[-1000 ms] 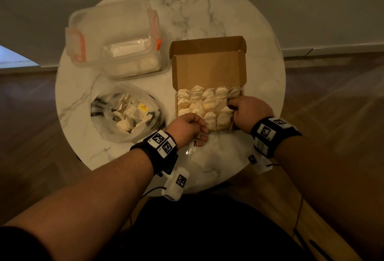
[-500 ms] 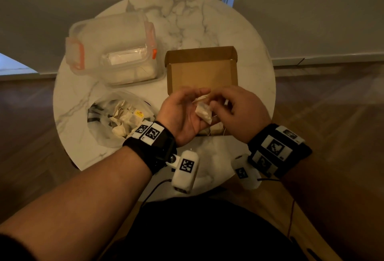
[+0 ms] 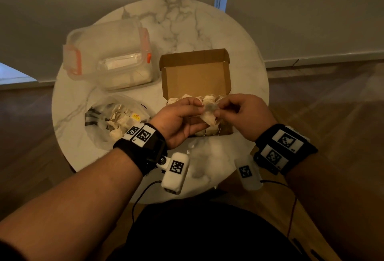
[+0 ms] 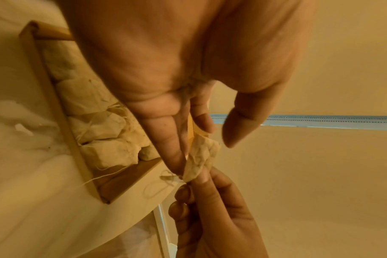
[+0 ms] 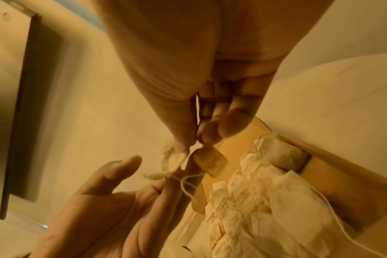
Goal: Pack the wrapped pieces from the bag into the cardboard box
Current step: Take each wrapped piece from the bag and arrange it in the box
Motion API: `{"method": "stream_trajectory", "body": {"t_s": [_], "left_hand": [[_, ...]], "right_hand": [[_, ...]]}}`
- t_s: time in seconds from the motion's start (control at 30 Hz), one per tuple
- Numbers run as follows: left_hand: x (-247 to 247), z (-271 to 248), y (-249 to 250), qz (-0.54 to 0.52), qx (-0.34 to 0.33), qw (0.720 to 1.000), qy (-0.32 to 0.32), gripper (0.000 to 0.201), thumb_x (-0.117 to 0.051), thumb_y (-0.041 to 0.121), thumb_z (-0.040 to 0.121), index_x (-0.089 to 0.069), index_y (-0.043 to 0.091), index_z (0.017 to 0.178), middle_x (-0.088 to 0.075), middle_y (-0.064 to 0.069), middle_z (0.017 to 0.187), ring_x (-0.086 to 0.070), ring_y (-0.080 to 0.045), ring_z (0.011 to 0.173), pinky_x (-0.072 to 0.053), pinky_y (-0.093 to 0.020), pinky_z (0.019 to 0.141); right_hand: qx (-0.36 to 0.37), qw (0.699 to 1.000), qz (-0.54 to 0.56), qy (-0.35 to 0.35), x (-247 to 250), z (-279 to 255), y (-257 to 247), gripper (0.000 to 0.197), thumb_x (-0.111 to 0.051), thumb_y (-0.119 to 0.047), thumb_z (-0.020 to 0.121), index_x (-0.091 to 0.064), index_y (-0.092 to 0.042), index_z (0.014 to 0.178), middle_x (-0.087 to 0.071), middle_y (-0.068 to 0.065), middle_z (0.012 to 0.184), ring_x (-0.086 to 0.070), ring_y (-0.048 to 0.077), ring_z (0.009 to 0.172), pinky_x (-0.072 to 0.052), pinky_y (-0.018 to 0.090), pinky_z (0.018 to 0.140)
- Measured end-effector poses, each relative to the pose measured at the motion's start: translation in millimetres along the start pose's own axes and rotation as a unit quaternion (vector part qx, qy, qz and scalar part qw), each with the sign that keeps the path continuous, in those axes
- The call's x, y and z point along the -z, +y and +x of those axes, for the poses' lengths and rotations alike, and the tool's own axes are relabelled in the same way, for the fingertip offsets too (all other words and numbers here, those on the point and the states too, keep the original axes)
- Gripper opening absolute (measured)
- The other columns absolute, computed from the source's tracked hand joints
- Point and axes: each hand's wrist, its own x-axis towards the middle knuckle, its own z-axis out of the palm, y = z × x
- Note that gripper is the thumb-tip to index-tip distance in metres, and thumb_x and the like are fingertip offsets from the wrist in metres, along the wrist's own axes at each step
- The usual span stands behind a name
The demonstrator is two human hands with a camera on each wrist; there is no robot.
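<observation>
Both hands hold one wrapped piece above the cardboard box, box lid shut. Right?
Not quite. Left hand and right hand do hold one wrapped piece above the cardboard box, but the head view shows its lid standing open, with packed pieces visible inside.

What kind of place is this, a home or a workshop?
Most likely a room in a home. A small round marble table stands on a wooden floor near a plain wall with a baseboard, and on it are a clip-lid plastic container and a cardboard box.
</observation>
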Motion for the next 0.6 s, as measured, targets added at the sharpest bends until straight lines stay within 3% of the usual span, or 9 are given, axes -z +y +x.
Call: {"method": "stream_trajectory", "body": {"t_s": [0.1, 0.2, 0.23, 0.3, 0.37, 0.4, 0.47, 0.53, 0.6], "left_hand": [[-4, -1, -5, 0.077, -0.001, 0.996, 0.046, 0.033, -0.075, 0.010, 0.084, -0.060, 0.006, 0.113, -0.071, -0.017, 0.111, -0.071, -0.032, 0.104, -0.062, -0.038, 0.084], [-12, 0, -11, 0.172, -0.027, 0.979, 0.104, 0.020, -0.074, 0.003, 0.088, -0.065, 0.004, 0.106, -0.074, -0.012, 0.094, -0.075, -0.023, 0.088, -0.063, -0.035, 0.080], [-14, 0, -11, 0.194, -0.039, 0.973, 0.121, 0.013, -0.072, 0.002, 0.090, -0.066, 0.005, 0.102, -0.075, -0.011, 0.090, -0.076, -0.022, 0.083, -0.063, -0.033, 0.077], [-19, -2, -8, 0.231, -0.071, 0.961, 0.134, 0.010, -0.069, 0.002, 0.093, -0.068, 0.002, 0.103, -0.074, -0.012, 0.088, -0.075, -0.021, 0.078, -0.062, -0.032, 0.070], [-24, -6, -2, 0.257, -0.109, 0.952, 0.129, 0.016, -0.069, 0.005, 0.095, -0.069, -0.001, 0.110, -0.074, -0.014, 0.089, -0.073, -0.020, 0.074, -0.062, -0.032, 0.068], [-28, -8, 1, 0.263, -0.129, 0.948, 0.122, 0.017, -0.068, 0.006, 0.095, -0.070, 0.000, 0.111, -0.074, -0.014, 0.089, -0.072, -0.020, 0.073, -0.062, -0.031, 0.067], [-35, -13, 9, 0.262, -0.165, 0.944, 0.114, 0.014, -0.068, 0.007, 0.096, -0.072, 0.005, 0.109, -0.075, -0.011, 0.086, -0.071, -0.020, 0.072, -0.061, -0.030, 0.064], [-39, -15, 20, 0.244, -0.189, 0.944, 0.117, 0.013, -0.068, 0.006, 0.096, -0.072, 0.007, 0.107, -0.075, -0.008, 0.085, -0.072, -0.021, 0.072, -0.061, -0.030, 0.064], [-37, -14, 30, 0.214, -0.204, 0.947, 0.125, 0.015, -0.065, 0.006, 0.098, -0.070, 0.006, 0.112, -0.076, -0.011, 0.093, -0.074, -0.025, 0.081, -0.062, -0.031, 0.067]], "right_hand": [[-0.008, 1.000, 0.023, 0.002, -3, -3, -1, 0.008, -0.078, -0.030, 0.086, -0.073, -0.024, 0.086, -0.070, -0.006, 0.076, -0.065, 0.008, 0.069, -0.055, 0.028, 0.067], [-0.051, 0.993, 0.109, 0.000, -9, -3, -6, 0.010, -0.069, -0.020, 0.093, -0.064, -0.016, 0.085, -0.067, 0.001, 0.078, -0.063, 0.008, 0.065, -0.054, 0.023, 0.061], [-0.090, 0.978, 0.186, -0.009, -11, -3, -10, 0.010, -0.064, -0.016, 0.096, -0.061, -0.013, 0.087, -0.068, 0.002, 0.081, -0.065, 0.007, 0.069, -0.057, 0.025, 0.063], [-0.168, 0.918, 0.356, -0.046, -14, -4, -16, 0.005, -0.053, -0.015, 0.101, -0.057, -0.011, 0.101, -0.073, 0.006, 0.094, -0.073, 0.019, 0.084, -0.063, 0.042, 0.075], [-0.188, 0.875, 0.434, -0.101, -18, -4, -15, 0.018, -0.051, -0.018, 0.101, -0.053, -0.015, 0.119, -0.072, 0.010, 0.106, -0.073, 0.028, 0.094, -0.061, 0.052, 0.083], [-0.179, 0.871, 0.436, -0.135, -21, -5, -14, 0.031, -0.055, -0.018, 0.097, -0.051, -0.020, 0.128, -0.071, 0.009, 0.108, -0.073, 0.028, 0.099, -0.060, 0.052, 0.086], [-0.141, 0.886, 0.399, -0.192, -29, -7, -11, 0.050, -0.061, -0.011, 0.091, -0.048, -0.029, 0.135, -0.072, 0.006, 0.113, -0.071, 0.026, 0.109, -0.056, 0.051, 0.096], [-0.094, 0.909, 0.338, -0.225, -34, -9, -9, 0.040, -0.060, 0.000, 0.095, -0.056, -0.022, 0.129, -0.075, 0.007, 0.111, -0.070, 0.026, 0.111, -0.050, 0.049, 0.101], [-0.053, 0.934, 0.281, -0.215, -33, -11, -7, 0.023, -0.057, 0.000, 0.099, -0.067, -0.014, 0.115, -0.077, 0.006, 0.101, -0.071, 0.021, 0.099, -0.052, 0.044, 0.094]]}}
